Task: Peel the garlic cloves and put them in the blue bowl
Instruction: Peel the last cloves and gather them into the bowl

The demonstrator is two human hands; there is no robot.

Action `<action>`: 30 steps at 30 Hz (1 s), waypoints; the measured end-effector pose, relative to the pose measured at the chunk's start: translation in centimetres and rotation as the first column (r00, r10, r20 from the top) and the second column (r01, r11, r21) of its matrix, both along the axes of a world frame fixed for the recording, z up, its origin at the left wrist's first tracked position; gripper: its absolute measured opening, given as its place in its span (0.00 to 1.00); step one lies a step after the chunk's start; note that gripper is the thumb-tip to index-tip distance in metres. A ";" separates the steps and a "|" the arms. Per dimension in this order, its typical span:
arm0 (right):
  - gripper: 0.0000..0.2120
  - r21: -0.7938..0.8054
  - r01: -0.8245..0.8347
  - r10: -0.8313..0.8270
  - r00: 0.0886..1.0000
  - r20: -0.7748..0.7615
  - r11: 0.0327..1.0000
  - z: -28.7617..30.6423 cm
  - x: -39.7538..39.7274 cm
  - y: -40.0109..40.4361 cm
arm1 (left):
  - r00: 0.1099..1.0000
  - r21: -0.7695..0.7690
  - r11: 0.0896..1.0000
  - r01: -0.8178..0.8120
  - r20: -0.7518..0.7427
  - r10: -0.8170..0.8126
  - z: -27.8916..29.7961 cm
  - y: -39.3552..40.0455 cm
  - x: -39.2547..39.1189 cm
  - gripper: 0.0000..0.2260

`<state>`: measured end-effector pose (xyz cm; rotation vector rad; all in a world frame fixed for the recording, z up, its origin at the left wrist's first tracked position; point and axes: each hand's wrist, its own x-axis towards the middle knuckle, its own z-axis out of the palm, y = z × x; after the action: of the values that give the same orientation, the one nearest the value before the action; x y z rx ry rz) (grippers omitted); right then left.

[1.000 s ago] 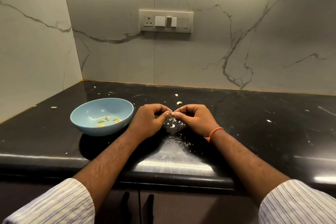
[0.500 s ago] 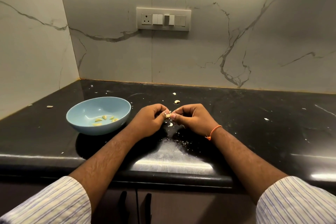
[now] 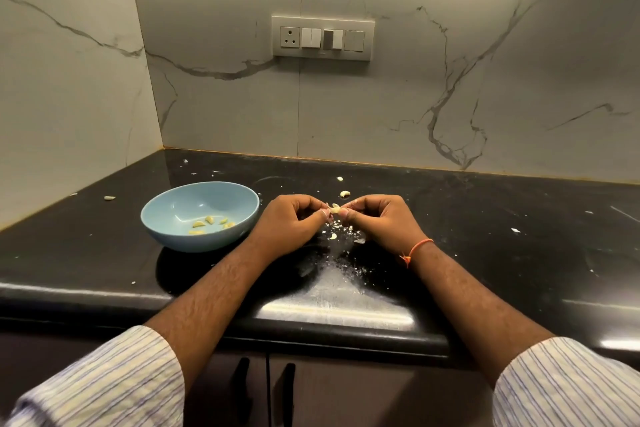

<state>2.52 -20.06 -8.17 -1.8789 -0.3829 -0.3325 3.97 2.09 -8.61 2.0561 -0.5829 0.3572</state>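
Marble-veined walls with a switch panel back a glossy black counter littered with pale skin flakes. Left of centre sits the blue bowl, holding a few peeled cloves; loose cloves lie behind the hands. Both forearms reach in from striped sleeves. The left hand and right hand, fingers curled, pinch one garlic clove between their fingertips just above the counter.

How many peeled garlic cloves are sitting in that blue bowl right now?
5, it seems, all on the floor of the blue bowl: one at, one at, one at, one at and one at. None look hidden.
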 end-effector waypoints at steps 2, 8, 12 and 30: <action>0.06 -0.051 0.024 -0.022 0.999 0.031 0.998 -0.1 0.0 0.0 | 0.999 -0.026 1.000 0.013 -0.030 -0.014 0.1 0.0 -0.1 0.03; 0.05 -0.112 0.038 -0.028 0.996 0.085 0.993 -0.3 -0.1 0.1 | 0.999 -0.029 0.999 0.030 -0.026 -0.031 0.3 0.2 -0.2 0.03; 0.05 -0.074 0.000 0.004 0.998 0.057 0.997 -0.2 0.0 0.1 | 0.998 -0.027 0.998 0.052 -0.030 -0.053 0.4 0.3 -0.3 0.03; 0.04 0.045 -0.176 0.178 0.983 -0.053 0.983 0.2 -0.4 0.0 | 0.994 -0.025 0.996 0.083 -0.063 -0.084 0.2 0.1 0.1 0.03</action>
<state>2.12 -20.09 -7.96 -1.7963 -0.4975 -0.1659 4.04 2.20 -8.45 2.0070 -0.6211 0.2471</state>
